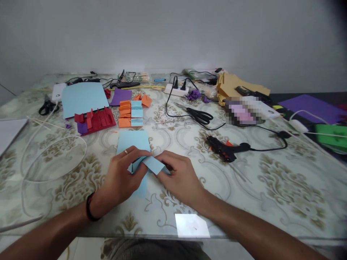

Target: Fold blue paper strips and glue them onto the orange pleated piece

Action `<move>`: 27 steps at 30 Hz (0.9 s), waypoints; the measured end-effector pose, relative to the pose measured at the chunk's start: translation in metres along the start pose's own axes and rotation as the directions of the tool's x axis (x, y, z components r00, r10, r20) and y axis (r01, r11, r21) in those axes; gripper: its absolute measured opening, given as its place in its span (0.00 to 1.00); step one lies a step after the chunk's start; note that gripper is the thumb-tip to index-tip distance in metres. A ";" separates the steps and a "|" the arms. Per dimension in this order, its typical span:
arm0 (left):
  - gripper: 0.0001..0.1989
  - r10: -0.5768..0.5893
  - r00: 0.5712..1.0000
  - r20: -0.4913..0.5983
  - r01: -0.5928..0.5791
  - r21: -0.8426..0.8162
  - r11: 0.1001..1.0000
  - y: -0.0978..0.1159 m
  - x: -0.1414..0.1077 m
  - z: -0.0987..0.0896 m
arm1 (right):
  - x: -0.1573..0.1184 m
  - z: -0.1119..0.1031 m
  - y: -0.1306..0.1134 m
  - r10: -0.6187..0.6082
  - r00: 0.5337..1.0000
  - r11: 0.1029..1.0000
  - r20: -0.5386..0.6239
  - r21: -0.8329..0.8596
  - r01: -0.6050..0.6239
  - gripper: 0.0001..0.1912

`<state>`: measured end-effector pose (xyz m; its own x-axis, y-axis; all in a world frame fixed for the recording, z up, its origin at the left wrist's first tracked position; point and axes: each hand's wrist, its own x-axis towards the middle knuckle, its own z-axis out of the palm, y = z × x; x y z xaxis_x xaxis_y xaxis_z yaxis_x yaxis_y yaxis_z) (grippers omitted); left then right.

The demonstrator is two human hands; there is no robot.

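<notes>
Far left: white sheet [12,130] at the edge of the patterned table [244,202]. Next to it, a white cable [55,179] loops over the cloth, running up to a small white device [58,92]. Black-handled scissors [47,105] lie just beside that.

Then a large light blue sheet [85,96], lying flat, with red folded pieces [100,118] in a row in front, over its near edge. Purple square [121,96] further right, toward the back. Near it, two columns side by side: orange folded pieces [125,122] on the left, small blue folded pieces [137,112] on the right.

Centre front: blue paper [133,139] flat on the table, partly under the left hand [118,178]. That hand, with a ring and a dark wristband, pinches a folded blue strip [155,165] between thumb and fingers. Strip is raised between the two hands, its middle in plain sight. Right hand [183,177] grips its other end; hands close together.

Behind, white power strip [176,90] with black plugs. Right of centre, long scissors [199,115], blades pointing back-left; nearer, a black glue gun [225,147] on its side. Tan paper stack [227,85] at the back. Far right: purple sheet [314,108], green item [332,133].
</notes>
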<state>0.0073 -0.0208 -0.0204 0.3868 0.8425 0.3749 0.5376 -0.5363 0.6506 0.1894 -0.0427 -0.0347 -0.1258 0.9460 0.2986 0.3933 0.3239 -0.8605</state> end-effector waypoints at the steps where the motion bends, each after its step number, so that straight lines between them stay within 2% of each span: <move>1: 0.11 -0.028 1.000 0.011 0.028 -0.021 0.999 0.000 0.001 0.000 | 0.000 0.000 0.001 -0.026 1.000 0.999 -0.011 -0.020 0.026 0.04; 5: 0.06 -0.225 0.970 0.086 0.239 -0.203 0.950 -0.003 0.003 0.001 | -0.002 0.001 0.008 -0.060 0.997 0.995 -0.053 -0.085 0.056 0.10; 8: 0.03 -0.334 0.932 0.143 0.364 -0.358 0.860 -0.008 0.007 0.000 | -0.002 -0.004 0.011 -0.269 0.957 0.947 -0.110 -0.213 0.242 0.13; 10: 0.05 -0.376 0.914 0.150 0.404 -0.396 0.825 -0.013 0.010 0.000 | -0.001 -0.010 0.009 -0.429 0.901 0.858 -0.066 -0.342 0.384 0.10; 12: 0.06 -0.405 0.901 0.159 0.433 -0.403 0.806 -0.018 0.012 -0.001 | 0.001 -0.015 0.007 -0.481 0.876 0.776 0.036 -0.447 0.445 0.07; 15: 0.07 -0.404 0.897 0.177 0.441 -0.380 0.813 -0.020 0.013 -0.001 | 0.005 -0.019 0.005 -0.438 0.883 0.726 0.171 -0.512 0.460 0.08; 19: 0.05 -0.361 0.912 0.192 0.405 -0.298 0.864 -0.016 0.013 -0.001 | 0.008 -0.020 0.008 -0.399 0.889 0.718 0.227 -0.526 0.456 0.12; 23: 0.03 -0.333 0.909 0.250 0.397 -0.278 0.875 -0.012 0.013 -0.002 | 0.009 -0.021 0.012 -0.356 0.889 0.767 0.287 -0.454 0.454 0.14; 27: 0.06 -0.330 0.891 0.310 0.424 -0.314 0.849 -0.015 0.012 -0.001 | 0.009 -0.021 0.016 -0.304 0.895 0.827 0.327 -0.376 0.418 0.10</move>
<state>0.0033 -0.0026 -0.0251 0.3995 0.9127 -0.0855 0.3855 -0.0826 0.9190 0.2137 -0.0292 -0.0374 -0.5298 0.7512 0.3938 0.6151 0.6599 -0.4314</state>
